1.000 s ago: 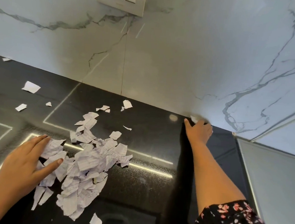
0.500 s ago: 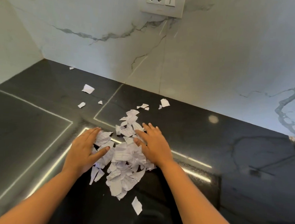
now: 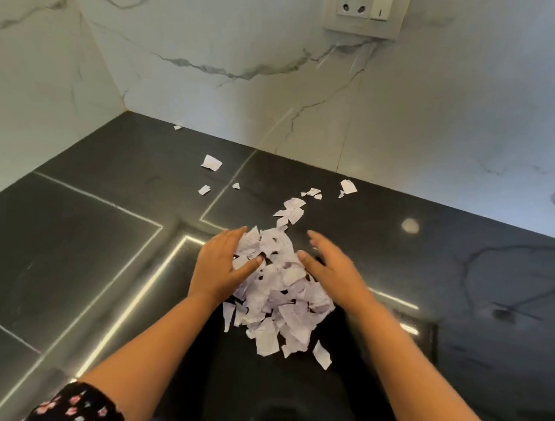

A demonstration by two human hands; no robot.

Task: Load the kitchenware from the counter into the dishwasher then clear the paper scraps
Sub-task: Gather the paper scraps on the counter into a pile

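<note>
A heap of torn white paper scraps (image 3: 279, 293) lies on the glossy black counter (image 3: 84, 245). My left hand (image 3: 220, 265) presses flat against the heap's left side, fingers straight, thumb on the paper. On the right side my right hand (image 3: 331, 269) lies with straight fingers, blurred, its edge against the scraps. Both hands bracket the heap. Several loose scraps lie beyond it: one larger piece (image 3: 211, 163), a small one (image 3: 204, 189), another (image 3: 348, 186) near the wall and a tiny one (image 3: 177, 127) at the back.
A white marble wall (image 3: 278, 94) rises behind the counter and meets a side wall at the left corner. A wall socket (image 3: 365, 9) sits high on it. One scrap (image 3: 322, 356) lies apart at the heap's near edge.
My right hand came back from the far right wall to the heap. Both hands have pushed the scraps into a tighter pile, and the view has shifted left toward the corner.
</note>
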